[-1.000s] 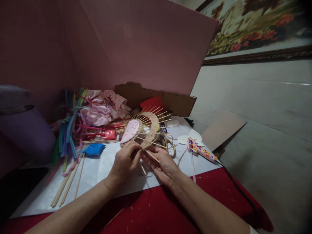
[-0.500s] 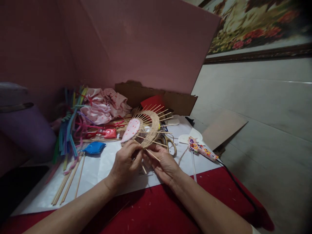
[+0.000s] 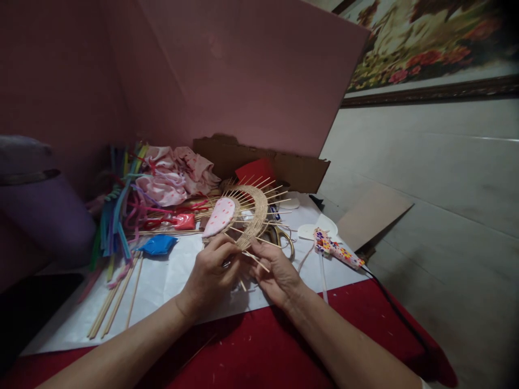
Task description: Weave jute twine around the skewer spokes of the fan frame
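Between both hands is a round frame of wooden sticks woven with twine (image 3: 259, 208), its stick ends radiating outward. A pink dotted cloth piece (image 3: 220, 217) covers part of its centre. My left hand (image 3: 215, 265) is closed on the frame's near left edge, thumb and fingers pinched together. My right hand (image 3: 275, 273) grips the near right edge, its fingers bent around the twine and a stick. The fingertips of both hands almost meet, and some are hidden behind the frame.
A floral-wrapped glue gun (image 3: 336, 249) with a black cord lies right. Gold-handled scissors (image 3: 291, 246) sit behind my right hand. At left are a blue packet (image 3: 158, 245), loose sticks (image 3: 115, 305) and pipe cleaners (image 3: 115, 216). Pink cloth (image 3: 162, 186) and cardboard (image 3: 300, 170) stand behind.
The fingers of my right hand have shifted slightly up along the frame's near edge. My left hand stays pinched in nearly the same place. The view has moved a little.
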Available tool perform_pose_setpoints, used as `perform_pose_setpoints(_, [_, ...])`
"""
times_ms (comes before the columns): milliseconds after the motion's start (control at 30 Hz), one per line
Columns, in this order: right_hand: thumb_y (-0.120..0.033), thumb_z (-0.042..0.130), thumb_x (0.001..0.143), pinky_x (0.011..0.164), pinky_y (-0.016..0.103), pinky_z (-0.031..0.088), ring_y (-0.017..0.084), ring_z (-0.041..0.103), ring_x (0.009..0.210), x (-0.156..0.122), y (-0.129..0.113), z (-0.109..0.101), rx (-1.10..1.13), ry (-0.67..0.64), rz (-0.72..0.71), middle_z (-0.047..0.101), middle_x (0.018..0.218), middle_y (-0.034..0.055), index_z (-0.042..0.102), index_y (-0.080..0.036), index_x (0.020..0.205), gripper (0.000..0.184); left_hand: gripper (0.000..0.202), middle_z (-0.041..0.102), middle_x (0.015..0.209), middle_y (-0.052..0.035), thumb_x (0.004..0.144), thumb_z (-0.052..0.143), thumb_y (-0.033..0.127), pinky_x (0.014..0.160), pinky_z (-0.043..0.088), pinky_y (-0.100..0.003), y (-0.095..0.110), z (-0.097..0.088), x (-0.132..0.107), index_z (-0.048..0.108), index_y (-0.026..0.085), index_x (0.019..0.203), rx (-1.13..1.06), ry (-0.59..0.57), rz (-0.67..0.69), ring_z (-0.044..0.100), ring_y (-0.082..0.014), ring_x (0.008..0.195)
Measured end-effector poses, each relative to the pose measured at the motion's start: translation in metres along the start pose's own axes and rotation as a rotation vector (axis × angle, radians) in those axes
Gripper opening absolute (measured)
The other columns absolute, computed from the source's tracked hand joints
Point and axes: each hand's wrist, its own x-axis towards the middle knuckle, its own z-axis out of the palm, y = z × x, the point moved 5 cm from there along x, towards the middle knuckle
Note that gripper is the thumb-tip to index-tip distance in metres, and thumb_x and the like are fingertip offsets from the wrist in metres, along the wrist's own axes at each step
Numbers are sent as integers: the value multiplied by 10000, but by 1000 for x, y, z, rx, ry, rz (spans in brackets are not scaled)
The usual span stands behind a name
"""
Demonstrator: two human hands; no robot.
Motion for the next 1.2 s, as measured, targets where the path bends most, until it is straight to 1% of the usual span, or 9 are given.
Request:
perform_pose_setpoints(200, [-147, 689, 604, 555, 217, 486, 112, 604, 593, 2, 5, -14, -67, 232, 103, 671, 698, 35, 631, -124, 787, 194, 124, 537, 808, -57, 773, 482, 125, 635, 444, -282, 1, 4, -1, 596, 158, 811, 67, -83, 24, 512, -136, 725])
perform_pose_setpoints(333, [-132, 680, 586, 552, 227, 499, 122, 610, 613, 4, 2, -16, -95, 260, 70, 673, 716, 38, 628, -125, 761, 183, 85, 520, 726, -30, 777, 501, 166, 599, 409, -253, 10, -6, -1, 575, 159, 735, 65, 23, -9, 495, -122, 666])
perform_pose_setpoints(500, [-145, 694, 571, 482, 198, 494, 113, 604, 570, 5, -6, -19, -116, 302, 24, 666, 703, 15, 634, -141, 782, 220, 395, 312, 430, 43, 819, 444, 274, 415, 257, -222, 18, -19, -1, 371, 175, 443, -23, 96, -302, 299, -74, 405])
perform_pose_setpoints(600, [-159, 698, 577, 469, 189, 494, 115, 611, 583, 6, -7, -21, -115, 290, 18, 674, 729, 22, 635, -145, 795, 226, 451, 312, 390, 38, 817, 417, 372, 401, 223, -227, 10, -28, 9, 357, 181, 413, 39, 72, -441, 296, -81, 377])
perform_pose_setpoints(800, [-175, 698, 588, 450, 176, 484, 116, 614, 598, 7, -7, -23, -134, 267, 3, 678, 781, 45, 637, -132, 822, 246, 489, 453, 391, -21, 779, 400, 491, 410, 207, -241, -30, -41, 21, 469, 190, 400, 458, -235, -539, 383, -128, 364])
perform_pose_setpoints(900, [-183, 696, 597, 436, 168, 472, 116, 613, 612, 7, -9, -21, -130, 238, -19, 675, 807, 46, 632, -132, 836, 253, 495, 506, 432, -43, 770, 379, 539, 403, 232, -237, -43, -51, 23, 494, 188, 440, 482, -213, -581, 442, -143, 382])
perform_pose_setpoints(1033, [-170, 703, 589, 436, 157, 458, 99, 604, 604, 6, -9, -20, -64, 242, -7, 671, 774, 17, 622, -146, 822, 248, 430, 559, 501, -54, 725, 447, 564, 393, 311, -234, -63, -59, 21, 496, 172, 554, 193, -72, -845, 502, -150, 406])
perform_pose_setpoints(1133, [-164, 708, 586, 449, 159, 456, 91, 598, 595, 6, -8, -20, -14, 240, 2, 666, 740, 0, 617, -155, 809, 241, 372, 605, 575, -74, 698, 530, 523, 419, 392, -249, -74, -45, 8, 504, 155, 653, -375, -42, -1155, 528, -140, 424])
perform_pose_setpoints(1200, [-163, 706, 588, 457, 159, 456, 87, 598, 605, 6, -8, -20, 7, 229, 9, 665, 737, -9, 618, -161, 805, 234, 353, 637, 654, -106, 685, 573, 494, 494, 461, -297, -71, -31, 2, 539, 143, 701, -742, -122, -1240, 586, -169, 511])
